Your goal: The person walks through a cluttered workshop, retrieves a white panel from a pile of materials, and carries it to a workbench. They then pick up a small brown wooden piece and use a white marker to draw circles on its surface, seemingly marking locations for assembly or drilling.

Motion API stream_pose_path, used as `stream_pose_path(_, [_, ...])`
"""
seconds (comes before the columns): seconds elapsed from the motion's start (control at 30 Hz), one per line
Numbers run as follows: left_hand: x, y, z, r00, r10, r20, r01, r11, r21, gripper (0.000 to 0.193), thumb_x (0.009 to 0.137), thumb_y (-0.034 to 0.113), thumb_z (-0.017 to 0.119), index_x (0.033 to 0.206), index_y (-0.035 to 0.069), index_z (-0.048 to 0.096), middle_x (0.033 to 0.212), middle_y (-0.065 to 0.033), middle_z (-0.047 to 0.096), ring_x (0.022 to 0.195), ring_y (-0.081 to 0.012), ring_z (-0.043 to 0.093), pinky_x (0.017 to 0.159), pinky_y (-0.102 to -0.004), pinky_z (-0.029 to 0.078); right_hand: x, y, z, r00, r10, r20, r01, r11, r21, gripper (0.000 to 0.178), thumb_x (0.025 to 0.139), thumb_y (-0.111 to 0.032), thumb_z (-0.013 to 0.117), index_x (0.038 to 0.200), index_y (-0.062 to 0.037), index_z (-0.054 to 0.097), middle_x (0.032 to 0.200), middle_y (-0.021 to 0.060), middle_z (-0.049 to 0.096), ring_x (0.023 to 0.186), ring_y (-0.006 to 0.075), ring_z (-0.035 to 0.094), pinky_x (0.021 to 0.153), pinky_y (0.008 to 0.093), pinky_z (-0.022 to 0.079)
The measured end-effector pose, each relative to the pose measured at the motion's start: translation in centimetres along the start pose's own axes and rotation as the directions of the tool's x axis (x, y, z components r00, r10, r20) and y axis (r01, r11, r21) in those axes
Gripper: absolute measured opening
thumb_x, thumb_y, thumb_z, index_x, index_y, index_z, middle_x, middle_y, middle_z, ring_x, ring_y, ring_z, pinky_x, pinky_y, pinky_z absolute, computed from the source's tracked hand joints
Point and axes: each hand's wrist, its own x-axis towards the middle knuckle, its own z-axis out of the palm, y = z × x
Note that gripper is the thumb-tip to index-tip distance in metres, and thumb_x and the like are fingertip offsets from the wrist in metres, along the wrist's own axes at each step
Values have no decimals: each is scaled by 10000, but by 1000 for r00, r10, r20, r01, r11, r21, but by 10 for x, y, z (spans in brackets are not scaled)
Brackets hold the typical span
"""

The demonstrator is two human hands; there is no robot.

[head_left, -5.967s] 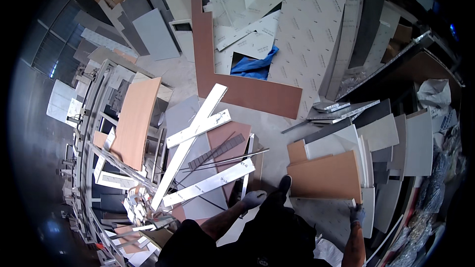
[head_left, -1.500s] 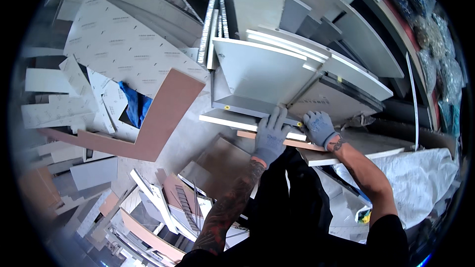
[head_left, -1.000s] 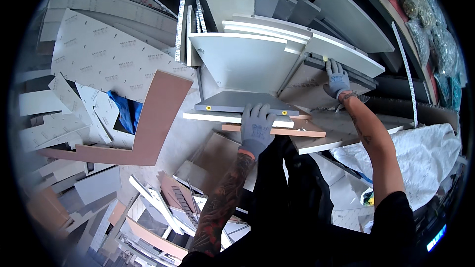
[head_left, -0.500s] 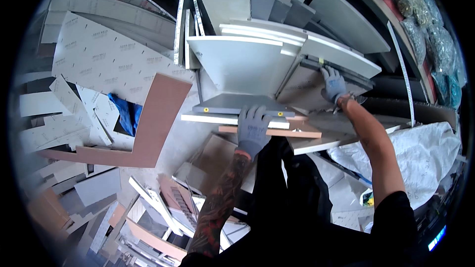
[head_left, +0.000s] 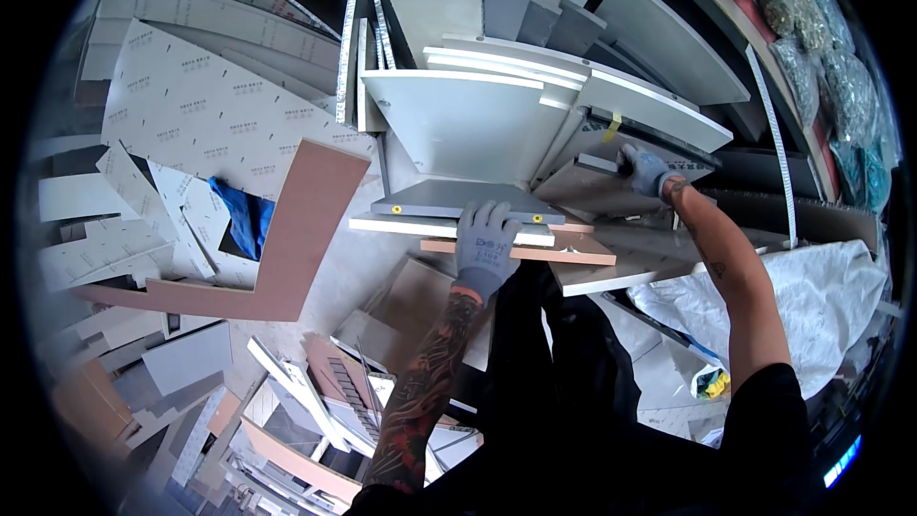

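My left hand (head_left: 485, 241), in a grey glove, is closed over the upper edges of a few leaning panels. Its fingers reach onto a grey panel (head_left: 420, 199) with two yellow dots, past a white panel (head_left: 387, 225); a tan board (head_left: 573, 254) stands on the near side. To the right, my right hand (head_left: 650, 174), also gloved, is closed at the upper edge of a dark grey panel (head_left: 597, 177), which tilts toward me. Its thumb is partly hidden. Behind it leans a dark panel (head_left: 659, 141) with a bit of yellow tape.
Large pale panels (head_left: 458, 119) lean at the back. An L-shaped brown board (head_left: 310, 220) and a blue cloth (head_left: 244, 220) lie left among offcuts. A white sack (head_left: 821, 306) is at right; plastic bags (head_left: 831, 57) are stacked far right.
My right hand has moved slightly nearer, and the dark grey panel's upper edge has come away from the taped panel behind it. My left hand stays on the same panels.
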Motion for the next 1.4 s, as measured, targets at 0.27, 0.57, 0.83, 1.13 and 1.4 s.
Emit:
stream_pose_path(0.27, [0, 1, 3, 1000, -13, -14, 13, 1000, -10, 429, 660, 251, 796, 1058, 160, 663, 1310, -69, 538, 1300, -280, 459, 1167, -519, 287, 13, 9, 29, 993, 114, -27, -116, 989, -96, 289, 866, -153, 594, 1141, -117, 675, 1136, 202, 666, 1093, 385, 647, 921, 458, 526])
stream_pose_path(0.57, [3, 1, -1, 1000, -11, -4, 11, 1000, -8, 480, 649, 267, 825, 1084, 150, 659, 1339, -67, 535, 1313, -288, 457, 1146, -527, 308, 20, 18, -1, 996, -12, 83, 23, 990, -138, 198, 848, -151, 608, 981, -81, 737, 1012, 198, 719, 1008, 381, 678, 881, 448, 536])
stream_pose_path(0.83, [11, 3, 1, 999, 9, -33, -10, 999, -30, 453, 635, 248, 800, 1057, 163, 657, 1296, -58, 544, 1297, -279, 458, 1158, -519, 300, 48, 30, 56, 1000, 23, -5, -23, 993, -112, 210, 888, -171, 581, 1003, -84, 734, 1045, 178, 723, 1039, 360, 681, 911, 447, 537])
stream_pose_path(1.13, [7, 3, 2, 999, -1, -36, 1, 1000, -7, 458, 628, 243, 795, 1056, 155, 659, 1299, -60, 538, 1289, -285, 458, 1146, -524, 311, 39, 34, -7, 956, -24, -291, 14, 999, -38, 298, 889, -194, 607, 1180, -144, 650, 1091, 162, 675, 1015, 357, 647, 884, 471, 503])
stream_pose_path(1.4, [8, 3, 2, 1000, -1, -16, 1, 1000, -6, 395, 691, 281, 785, 1054, 168, 676, 1343, -67, 538, 1297, -288, 462, 1122, -527, 331, 42, 7, -39, 735, 139, -663, -114, 990, 81, 428, 781, -267, 755, 1177, -151, 642, 1173, 114, 577, 1135, 329, 550, 928, 493, 461])
